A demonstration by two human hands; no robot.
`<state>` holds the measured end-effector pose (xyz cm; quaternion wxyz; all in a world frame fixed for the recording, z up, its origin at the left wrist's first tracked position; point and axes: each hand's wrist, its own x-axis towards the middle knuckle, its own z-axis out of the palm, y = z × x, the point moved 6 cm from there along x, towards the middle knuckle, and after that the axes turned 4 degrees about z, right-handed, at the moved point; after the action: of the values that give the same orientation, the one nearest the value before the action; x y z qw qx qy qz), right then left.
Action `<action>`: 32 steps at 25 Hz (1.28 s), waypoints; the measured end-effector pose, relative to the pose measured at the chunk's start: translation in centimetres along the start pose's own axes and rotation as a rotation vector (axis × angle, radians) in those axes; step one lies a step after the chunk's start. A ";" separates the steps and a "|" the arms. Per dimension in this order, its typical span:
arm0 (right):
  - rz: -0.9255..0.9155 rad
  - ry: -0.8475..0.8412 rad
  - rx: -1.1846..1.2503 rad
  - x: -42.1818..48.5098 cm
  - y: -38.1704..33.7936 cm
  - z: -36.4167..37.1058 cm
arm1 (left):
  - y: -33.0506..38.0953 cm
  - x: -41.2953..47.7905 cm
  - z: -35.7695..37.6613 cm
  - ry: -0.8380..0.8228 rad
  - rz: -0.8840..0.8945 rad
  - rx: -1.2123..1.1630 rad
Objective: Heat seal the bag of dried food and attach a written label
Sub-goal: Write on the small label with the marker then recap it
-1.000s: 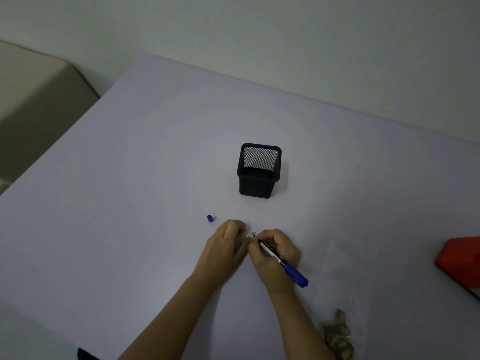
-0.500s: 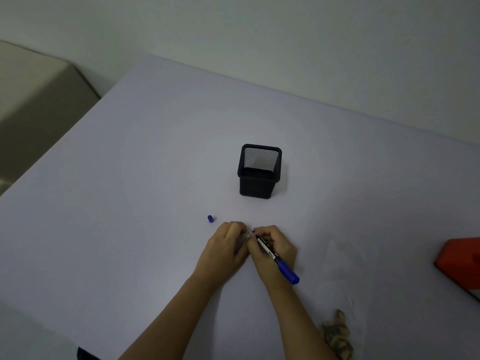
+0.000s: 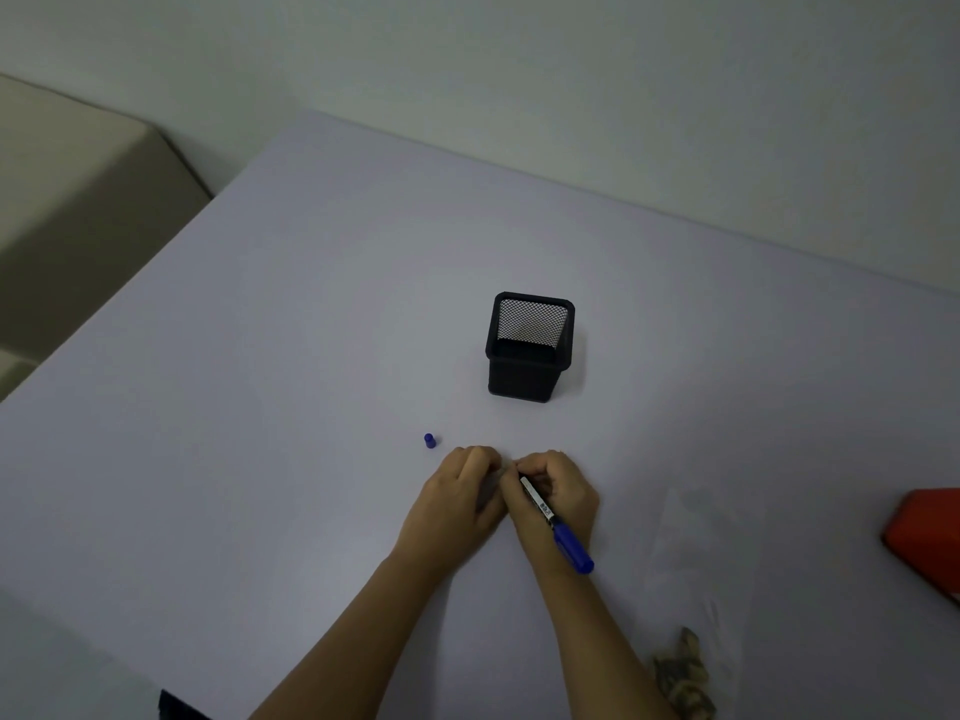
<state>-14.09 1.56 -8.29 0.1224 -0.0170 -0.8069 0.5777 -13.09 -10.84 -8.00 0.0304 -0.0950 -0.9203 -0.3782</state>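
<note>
Your left hand (image 3: pixel 453 498) and right hand (image 3: pixel 563 493) are bare. Behind them, your left forearm (image 3: pixel 343 636) and right forearm (image 3: pixel 602 641) are bare too, slim and smooth, from the wrist back to where the view cuts them off.

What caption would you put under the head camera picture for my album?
Right hand holds a blue marker beside the left hand, near a black mesh cup.

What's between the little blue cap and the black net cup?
Nothing. In the head view, only bare pale purple table lies between the small blue pen cap and the black square mesh pen holder.
</note>
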 end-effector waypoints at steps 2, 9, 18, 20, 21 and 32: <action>-0.014 0.011 -0.002 0.1 0.1 -0.1 | 0.0 0.0 0.1 -0.003 0.000 0.002; 0.069 0.041 0.017 -0.1 0.5 -0.1 | -0.2 -0.1 0.2 -0.005 -0.004 0.017; 0.129 0.049 0.024 -0.1 0.8 -0.4 | -0.3 -0.1 0.3 -0.002 -0.007 0.025; 0.117 0.050 0.028 -0.1 0.7 -0.3 | -0.4 -0.1 0.3 0.001 -0.010 0.026; 0.111 0.052 0.029 -0.1 0.7 -0.3 | -0.4 -0.1 0.3 0.001 -0.012 0.027; 0.101 0.025 0.042 -0.1 0.7 -0.2 | -0.3 0.0 0.2 -0.001 -0.004 0.021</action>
<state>-14.05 1.93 -8.95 0.1036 -0.0625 -0.7911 0.5996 -13.10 -10.89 -8.32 0.0303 -0.0927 -0.9245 -0.3684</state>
